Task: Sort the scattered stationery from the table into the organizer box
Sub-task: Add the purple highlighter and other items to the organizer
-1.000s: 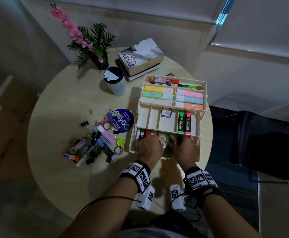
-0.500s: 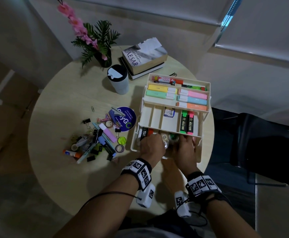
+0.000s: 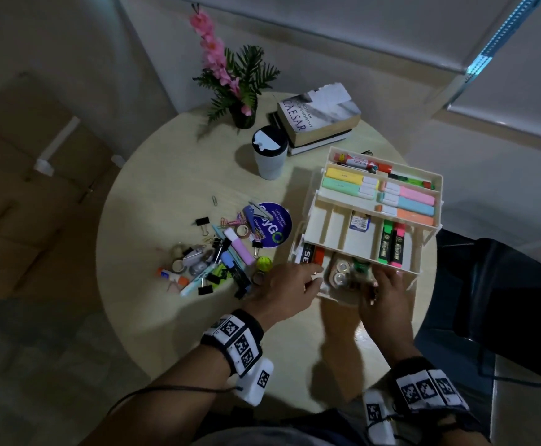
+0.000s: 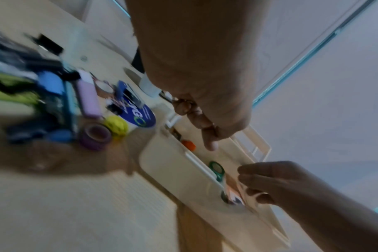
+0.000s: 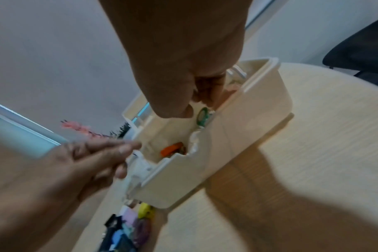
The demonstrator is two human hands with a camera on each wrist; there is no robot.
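Both hands at organizer box [image 3: 430, 201] bottom tier, near table's front edge. Left hand [image 3: 283, 289] loose, empty; right hand [image 3: 383, 292] curled inside, grip unclear. Stationery pile [image 3: 217, 259] w/ clips just left. Careless elbow could scatter it.

The top book [image 3: 319, 115] in the pile says "CAESAR" in big letters with "GOLDSWORTHY" in small letters beside it, the round blue sticker [image 3: 274, 228] shows "yGO", and a black pack [image 3: 307, 254] in the organizer box [image 3: 420, 233] shows "SE".
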